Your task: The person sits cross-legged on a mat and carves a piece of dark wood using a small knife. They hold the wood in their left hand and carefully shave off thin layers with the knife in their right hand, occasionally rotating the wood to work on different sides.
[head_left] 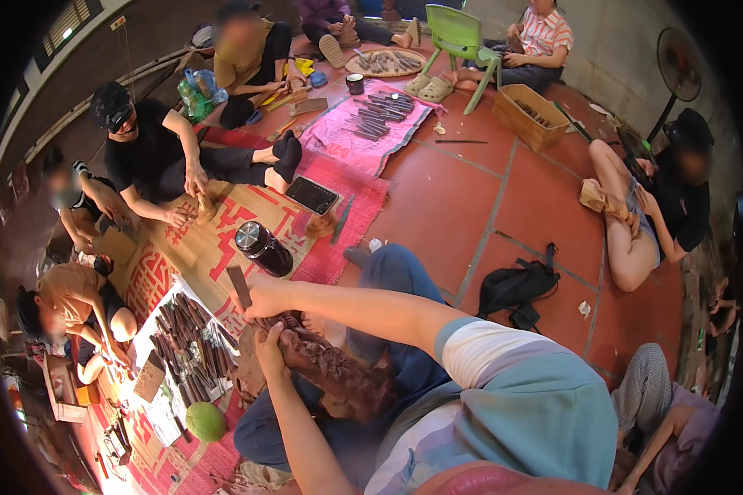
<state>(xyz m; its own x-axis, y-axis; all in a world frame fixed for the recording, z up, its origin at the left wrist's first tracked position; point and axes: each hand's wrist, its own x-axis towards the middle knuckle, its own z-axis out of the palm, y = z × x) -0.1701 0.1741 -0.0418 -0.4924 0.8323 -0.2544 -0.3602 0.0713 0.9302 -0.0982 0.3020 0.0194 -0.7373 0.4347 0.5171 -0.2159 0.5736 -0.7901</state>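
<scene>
A reddish-brown wooden carving (334,367) with a deeply cut, uneven surface lies slanted across my lap. My left hand (270,348) is closed on its far end, the fingers partly hidden behind the wood. Just above that end, my right hand (264,297) is wrapped round a flat, dark brown strip-like tool (239,286) that sticks up past the fingers. Whether its lower end touches the carving is hidden by the hand.
Dark-handled carving tools (186,351) lie in rows on a sheet at left, near a green round fruit (205,422). Ahead stand a black flask (263,247) and a phone (311,196). A black bag (520,289) lies on the tiles. Several people sit around, some working wood.
</scene>
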